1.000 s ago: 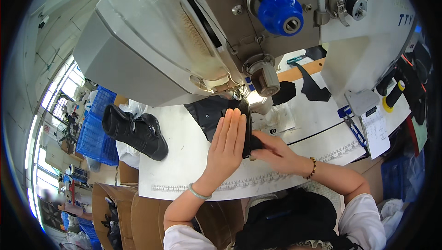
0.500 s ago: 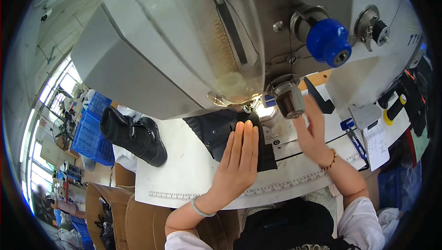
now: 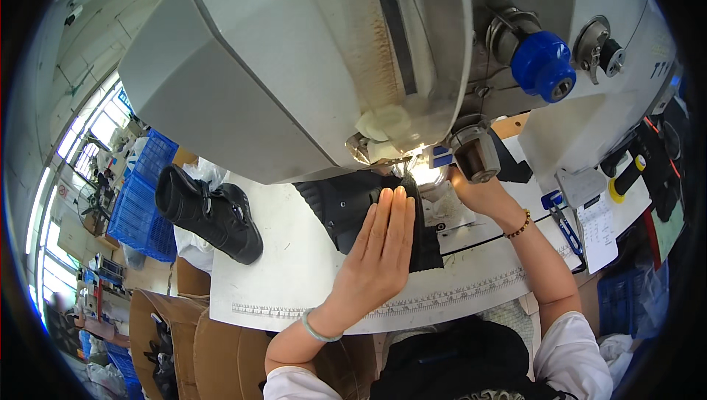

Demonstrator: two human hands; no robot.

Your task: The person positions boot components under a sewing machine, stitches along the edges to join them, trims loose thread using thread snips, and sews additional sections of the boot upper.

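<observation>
My left hand lies flat, fingers stretched and close together, on a black shoe upper piece with small metal eyelets and a padded, ribbed edge. That piece rests on the white table of a sewing machine, its far part beneath the machine head. My right hand is to the right of the lit needle area, near the machine's metal cylinder. Its fingertips are mostly hidden there, so what they touch does not show. The needle itself is hard to make out in the glare.
A finished black boot stands on the table's left side. A ruler strip runs along the near edge. At right lie blue-handled snips, a white paper and a thread spool. Blue crates and a cardboard box are at left.
My right hand has moved left and inward, toward the needle area beside the cylinder. My left hand stays flat on the black piece. The view has shifted slightly.
</observation>
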